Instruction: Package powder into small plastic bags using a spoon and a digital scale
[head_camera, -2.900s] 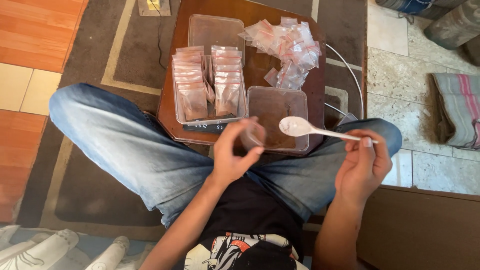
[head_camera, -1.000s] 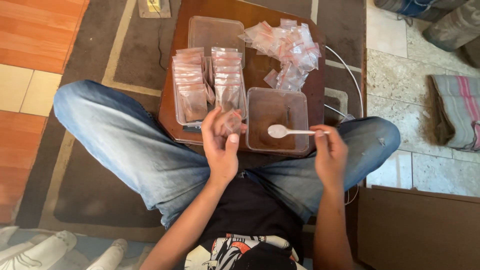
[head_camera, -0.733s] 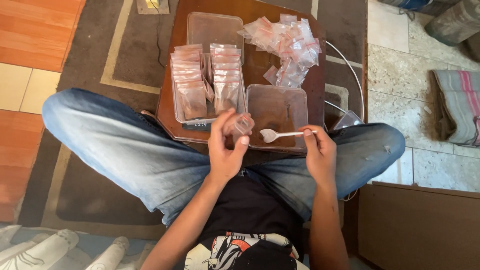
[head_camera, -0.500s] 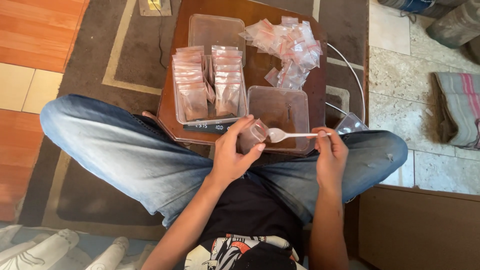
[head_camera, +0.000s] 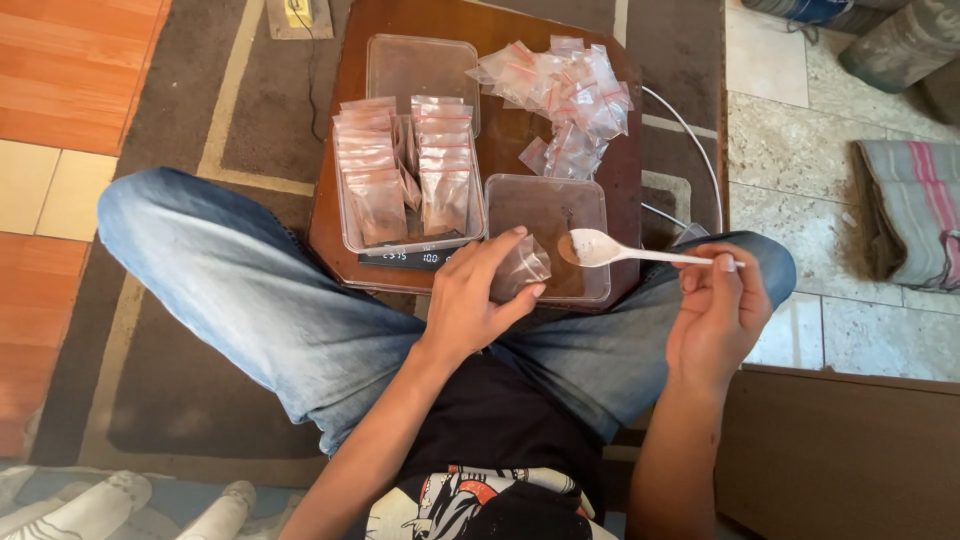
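Note:
My left hand (head_camera: 472, 298) holds a small clear plastic bag (head_camera: 521, 267) open over the near edge of a low wooden table (head_camera: 625, 170). My right hand (head_camera: 716, 310) grips the handle of a white plastic spoon (head_camera: 620, 251). Its bowl carries brown powder and sits just right of the bag's mouth. Under the spoon stands a clear plastic tub (head_camera: 547, 210) with brown powder in it.
A clear tray (head_camera: 347, 215) of several filled small bags rests on a digital scale (head_camera: 412, 257). An empty clear tub (head_camera: 421, 66) and a heap of empty bags (head_camera: 570, 95) lie farther back. My crossed legs in jeans frame the table. A folded cloth (head_camera: 910, 205) lies right.
The spoon dipped into the powder tub and came up loaded. It has drawn back slightly to the right of the bag. My left hand has kept hold of the bag.

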